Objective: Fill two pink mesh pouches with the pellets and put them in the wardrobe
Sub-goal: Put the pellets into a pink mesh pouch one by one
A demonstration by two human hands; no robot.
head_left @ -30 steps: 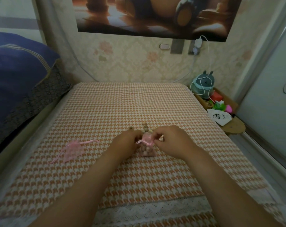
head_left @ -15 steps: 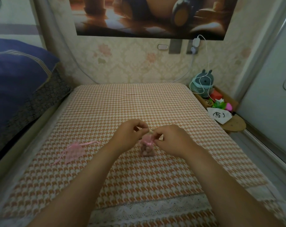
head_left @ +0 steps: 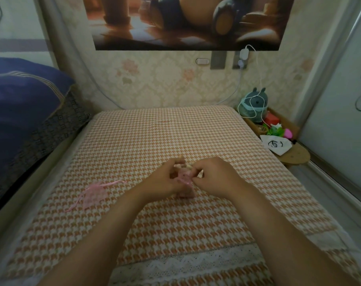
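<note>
Bed (head_left: pixel 175 133) covered in an orange-and-white houndstooth cloth with a lace hem, set against floral wallpaper. At its centre, the left hand (head_left: pixel 163 178) and right hand (head_left: pixel 214 176) both pinch the gathered neck of a filled pink mesh pouch (head_left: pixel 185 187). A second pouch (head_left: pixel 95 194), flat and ribboned, lies well apart to the left.

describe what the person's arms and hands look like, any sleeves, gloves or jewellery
Both forearms are bare as far as the view reaches, with no sleeves in sight. The left hand and right hand wear no gloves, and no rings, watch or bracelet show.
</note>
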